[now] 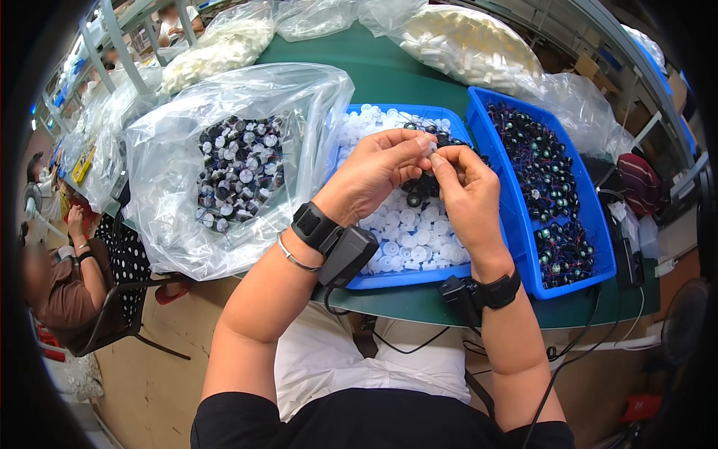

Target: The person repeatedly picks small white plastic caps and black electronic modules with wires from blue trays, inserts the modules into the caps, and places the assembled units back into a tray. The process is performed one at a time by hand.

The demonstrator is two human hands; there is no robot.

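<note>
L hand (366, 176) & R hand (473, 198) meet tip to tip, fingers nearly closed, both pinching a small whitish pc (431, 149); it sits btwn the tips, shape mostly hidden. Just below & past the fingers: dark wired pcs (426, 187) on white caps (407, 236), all in the mid blue tray (415, 277); its front rim is nearer the body than the fingers. To the R of the fingers: R blue tray (527, 247), full of more dark wired pcs, rim close beside the mid one, so little room there; can't tell if they touch. To the L: an open clear bag (164, 202) w/ capped dark pcs (241, 168), plastic up against the mid tray's L side, tight too. Most open room is farther out, past the fingers: bare green bench (329, 49), then bags of white pcs (471, 45). Body side of the fingers, only a thin strip btwn tray rim & bench edge, w/ R wrist box (461, 298) over it
</note>
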